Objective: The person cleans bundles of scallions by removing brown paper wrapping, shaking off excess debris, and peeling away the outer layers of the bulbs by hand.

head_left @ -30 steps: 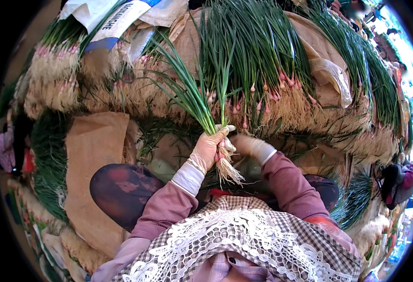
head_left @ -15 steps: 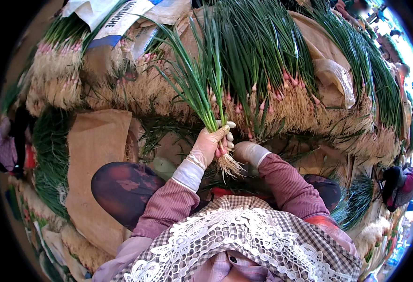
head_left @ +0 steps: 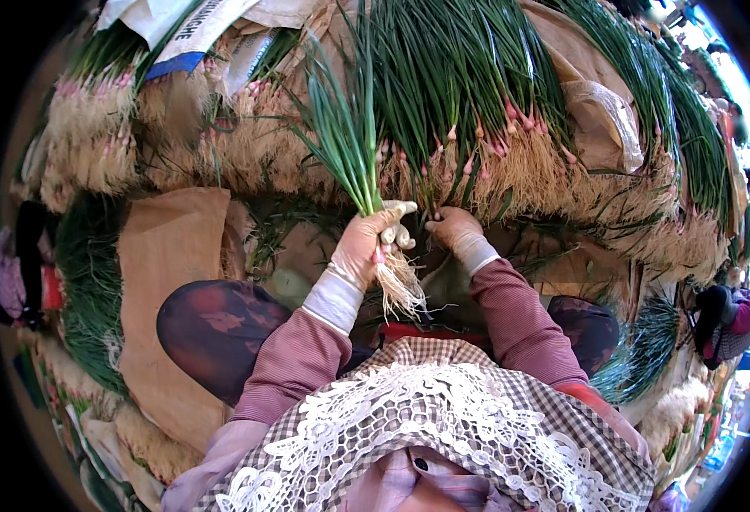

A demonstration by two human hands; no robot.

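Head: left hand point(head_left: 365, 239) partly hides bunch point(head_left: 351, 158).

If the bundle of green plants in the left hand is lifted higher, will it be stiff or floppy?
The bundle is probably light for its length, as the left hand alone grips it. The long, thin leaves look likely to sway toward their tips. The fine roots may dangle and tangle, since they spread loosely beyond the hand.

My L hand point(head_left: 369, 239) is closed, fingers point(head_left: 398, 235) curled; R hand point(head_left: 459, 229) is nearby, apart from it, fingertips point(head_left: 432, 225) pointing L. Both forearms point(head_left: 302, 354) angle inwd, knees point(head_left: 213, 333) bent w/ one each side.
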